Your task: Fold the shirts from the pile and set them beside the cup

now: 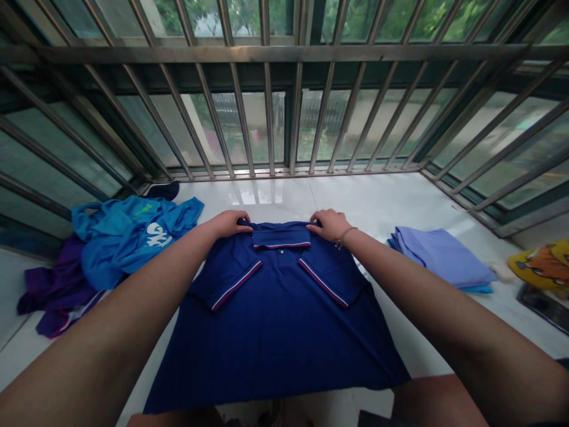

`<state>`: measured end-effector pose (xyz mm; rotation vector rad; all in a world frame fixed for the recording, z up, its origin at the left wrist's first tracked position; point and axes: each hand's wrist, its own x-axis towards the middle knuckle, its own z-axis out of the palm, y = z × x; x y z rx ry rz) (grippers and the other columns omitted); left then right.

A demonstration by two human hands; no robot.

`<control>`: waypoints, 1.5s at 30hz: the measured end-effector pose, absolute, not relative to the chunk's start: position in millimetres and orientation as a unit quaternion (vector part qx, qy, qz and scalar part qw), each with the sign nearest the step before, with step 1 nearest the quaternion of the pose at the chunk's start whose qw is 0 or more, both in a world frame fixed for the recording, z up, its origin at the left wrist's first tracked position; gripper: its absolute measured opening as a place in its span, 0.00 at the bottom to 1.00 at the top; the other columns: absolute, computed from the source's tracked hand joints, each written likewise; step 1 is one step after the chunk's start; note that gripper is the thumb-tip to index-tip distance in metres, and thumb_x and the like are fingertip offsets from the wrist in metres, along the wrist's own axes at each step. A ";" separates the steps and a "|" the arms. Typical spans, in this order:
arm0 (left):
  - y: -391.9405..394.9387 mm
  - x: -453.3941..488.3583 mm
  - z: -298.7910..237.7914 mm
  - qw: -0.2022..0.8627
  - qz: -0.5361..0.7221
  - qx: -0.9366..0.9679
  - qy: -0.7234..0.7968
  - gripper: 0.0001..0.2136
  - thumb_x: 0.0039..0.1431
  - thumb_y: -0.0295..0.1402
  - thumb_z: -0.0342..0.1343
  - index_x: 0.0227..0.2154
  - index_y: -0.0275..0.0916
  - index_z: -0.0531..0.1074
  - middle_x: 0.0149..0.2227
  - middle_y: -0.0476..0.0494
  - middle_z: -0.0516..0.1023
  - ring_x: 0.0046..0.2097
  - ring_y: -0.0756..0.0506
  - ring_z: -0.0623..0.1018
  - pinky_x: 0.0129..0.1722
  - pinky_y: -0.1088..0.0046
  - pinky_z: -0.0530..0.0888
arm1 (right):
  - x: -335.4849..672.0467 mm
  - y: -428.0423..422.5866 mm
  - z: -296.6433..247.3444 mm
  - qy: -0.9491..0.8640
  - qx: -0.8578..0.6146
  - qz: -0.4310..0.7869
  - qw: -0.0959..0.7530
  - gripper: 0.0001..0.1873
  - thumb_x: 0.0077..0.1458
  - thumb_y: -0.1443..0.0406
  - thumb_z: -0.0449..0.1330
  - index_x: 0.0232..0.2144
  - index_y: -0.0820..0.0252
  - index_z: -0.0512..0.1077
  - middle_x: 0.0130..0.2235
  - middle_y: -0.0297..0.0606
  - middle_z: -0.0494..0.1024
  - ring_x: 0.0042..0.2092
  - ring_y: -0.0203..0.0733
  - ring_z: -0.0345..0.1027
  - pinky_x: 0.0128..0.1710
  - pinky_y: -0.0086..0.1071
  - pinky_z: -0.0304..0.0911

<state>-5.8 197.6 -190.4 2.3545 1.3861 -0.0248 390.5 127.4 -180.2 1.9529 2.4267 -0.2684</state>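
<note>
A navy blue polo shirt lies spread on the white tiled ledge, its collar end away from me and its hem toward my body. Both short sleeves are turned inward over the front, their white and red striped cuffs slanting down. The striped collar sits flat in the middle above a small button. My left hand pinches the shirt's far edge at the left shoulder, thumb on top. At the right shoulder my right hand, with a bracelet on its wrist, grips the same edge. Some fingertips are hidden behind the cloth.
Rumpled blue clothes and a purple garment are heaped at left, a dark cap behind them. Folded lavender cloth lies at right, near a yellow patterned item and a dark flat object. Metal bars enclose the ledge.
</note>
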 end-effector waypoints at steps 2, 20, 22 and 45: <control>202.2 -3.8 -180.7 0.233 -0.045 0.845 0.480 0.26 0.58 0.58 0.62 0.51 0.47 0.82 0.49 0.43 0.88 0.50 0.39 0.83 0.49 0.68 0.75 | 386.1 131.5 -175.9 0.768 0.630 -0.113 0.018 0.25 0.71 0.42 0.58 0.55 0.49 0.81 0.57 0.45 0.84 0.60 0.58 0.75 0.57 0.47 0.68; 217.9 -37.0 -153.6 0.244 -0.159 0.811 0.507 0.22 0.42 0.54 0.71 0.36 0.46 0.83 0.39 0.45 0.87 0.42 0.39 0.81 0.43 0.68 0.74 | 445.4 157.2 -148.9 0.754 0.617 -0.183 0.133 0.23 0.56 0.50 0.74 0.49 0.53 0.84 0.47 0.40 0.88 0.43 0.48 0.82 0.41 0.34 0.71; 220.1 -50.7 -147.2 0.267 -0.178 0.800 0.507 0.20 0.41 0.51 0.71 0.36 0.45 0.83 0.37 0.46 0.87 0.40 0.40 0.81 0.43 0.68 0.73 | 457.6 155.9 -145.1 0.749 0.623 -0.183 0.132 0.20 0.54 0.57 0.76 0.48 0.54 0.84 0.45 0.39 0.88 0.39 0.45 0.81 0.38 0.32 0.70; -142.8 -155.7 -190.0 0.237 0.132 0.814 0.514 0.10 0.68 0.44 0.61 0.41 0.47 0.84 0.61 0.40 0.82 0.59 0.38 0.83 0.53 0.70 0.83 | 494.4 -169.6 -154.4 0.849 0.484 -0.149 -0.153 0.12 0.67 0.70 0.54 0.42 0.53 0.77 0.49 0.43 0.82 0.46 0.45 0.78 0.46 0.35 0.75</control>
